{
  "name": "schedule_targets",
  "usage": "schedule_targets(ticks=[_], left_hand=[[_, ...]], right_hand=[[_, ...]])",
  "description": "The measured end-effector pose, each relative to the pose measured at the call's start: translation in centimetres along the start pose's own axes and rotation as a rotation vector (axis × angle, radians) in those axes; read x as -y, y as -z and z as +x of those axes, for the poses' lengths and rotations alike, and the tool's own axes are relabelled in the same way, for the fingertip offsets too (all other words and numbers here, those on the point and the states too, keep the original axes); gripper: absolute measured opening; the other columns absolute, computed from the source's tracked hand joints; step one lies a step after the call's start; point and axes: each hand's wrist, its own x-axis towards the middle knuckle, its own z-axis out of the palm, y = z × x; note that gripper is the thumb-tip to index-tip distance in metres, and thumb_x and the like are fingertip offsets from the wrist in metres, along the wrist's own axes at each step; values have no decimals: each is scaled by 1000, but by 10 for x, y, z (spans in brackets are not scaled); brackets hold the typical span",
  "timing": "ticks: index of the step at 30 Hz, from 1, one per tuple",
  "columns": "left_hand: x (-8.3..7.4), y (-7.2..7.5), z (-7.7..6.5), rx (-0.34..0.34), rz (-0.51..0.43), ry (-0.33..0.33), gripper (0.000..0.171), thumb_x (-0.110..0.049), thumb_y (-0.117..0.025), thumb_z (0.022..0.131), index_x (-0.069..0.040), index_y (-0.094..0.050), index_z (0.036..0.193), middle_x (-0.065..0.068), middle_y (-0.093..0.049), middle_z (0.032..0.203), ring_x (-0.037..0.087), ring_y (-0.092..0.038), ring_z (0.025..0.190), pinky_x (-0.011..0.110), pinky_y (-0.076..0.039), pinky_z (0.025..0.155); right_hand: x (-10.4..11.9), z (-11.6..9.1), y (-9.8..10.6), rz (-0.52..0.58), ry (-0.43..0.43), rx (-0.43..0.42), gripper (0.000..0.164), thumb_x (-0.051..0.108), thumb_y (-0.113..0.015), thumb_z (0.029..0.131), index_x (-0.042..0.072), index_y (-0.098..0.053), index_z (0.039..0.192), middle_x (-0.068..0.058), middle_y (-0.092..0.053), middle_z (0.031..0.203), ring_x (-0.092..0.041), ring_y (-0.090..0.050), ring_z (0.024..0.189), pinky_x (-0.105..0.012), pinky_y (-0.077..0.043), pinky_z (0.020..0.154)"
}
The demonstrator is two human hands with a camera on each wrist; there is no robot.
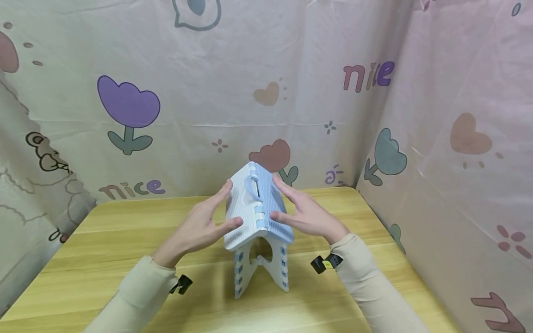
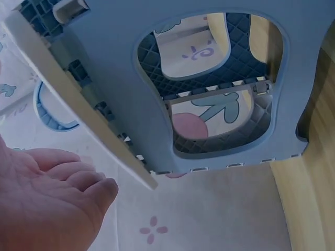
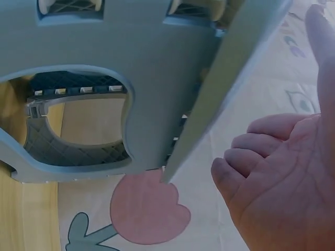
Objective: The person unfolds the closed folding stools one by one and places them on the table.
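Note:
Between both hands stands a white and light-blue folding step stool (image 1: 243, 222), half folded on its legs, its two top panels sloping down like a roof from the hinged ridge. A blue loop handle (image 1: 250, 188) sticks up near that ridge. On the left panel's side is my left hand (image 1: 197, 230), fingers extended and thumb over the panel's near part. My right hand (image 1: 310, 215) mirrors it at the right panel, fingertips right at the surface. In the wrist views the legs (image 2: 115, 89) show large cut-out openings, and each palm faces its panel.
The stool's feet are on a wood-grain table (image 1: 200, 305). A patterned cloth (image 1: 200, 83) hangs behind the table, and another stretch of it (image 1: 441, 194) runs along the right side. Small black cameras (image 1: 322, 264) are strapped under the wrists.

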Motion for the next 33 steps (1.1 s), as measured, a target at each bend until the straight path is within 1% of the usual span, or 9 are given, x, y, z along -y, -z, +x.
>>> schedule_targets(ticks=[4,7,11,16,22,28,33], left_hand=[[4,-3,5,34,-27,-16,98,-56,-69,100,-9,-22,171,6,-18,179,34,-28,164,61,-30,132],[5,-4,7,47,-32,-28,98,-56,-69,99,-8,-23,171,7,-19,179,35,-29,163,60,-30,132],[6,-7,9,54,-19,-24,99,-55,-71,98,-7,-25,171,9,-22,179,37,-33,162,60,-34,130],[9,-8,9,58,-7,-30,101,-55,-74,95,-8,-26,170,10,-24,178,37,-34,162,61,-35,130],[10,-8,10,55,-7,-42,103,-57,-76,93,-8,-28,170,9,-25,178,37,-34,161,61,-36,130],[9,-8,11,64,-20,-32,105,-57,-80,90,-11,-30,170,8,-26,178,37,-35,161,62,-37,129],[10,-7,13,63,-20,-26,105,-56,-82,89,-12,-30,170,8,-27,177,36,-37,160,61,-39,128]], right_hand=[[2,7,-3,8,10,20,127,99,-42,83,13,-17,172,0,-11,181,-26,-18,168,-57,-23,136],[3,11,-5,8,9,44,130,101,-40,81,12,-17,172,-5,-12,181,-29,-19,167,-56,-25,136],[3,15,-8,5,16,65,129,101,-40,81,12,-18,172,-7,-14,181,-33,-23,166,-56,-29,134],[-1,16,-8,4,46,85,129,101,-39,82,10,-19,171,-7,-14,181,-32,-21,167,-54,-27,135],[-7,17,-7,36,71,107,133,101,-43,78,11,-18,172,-7,-11,181,-30,-17,168,-54,-25,136],[-13,15,-6,143,40,145,136,98,-56,72,17,-15,173,-1,-6,182,-29,-10,169,-57,-21,137],[-14,14,-5,158,33,152,134,97,-58,73,19,-15,173,2,-5,182,-28,-8,169,-58,-19,137]])
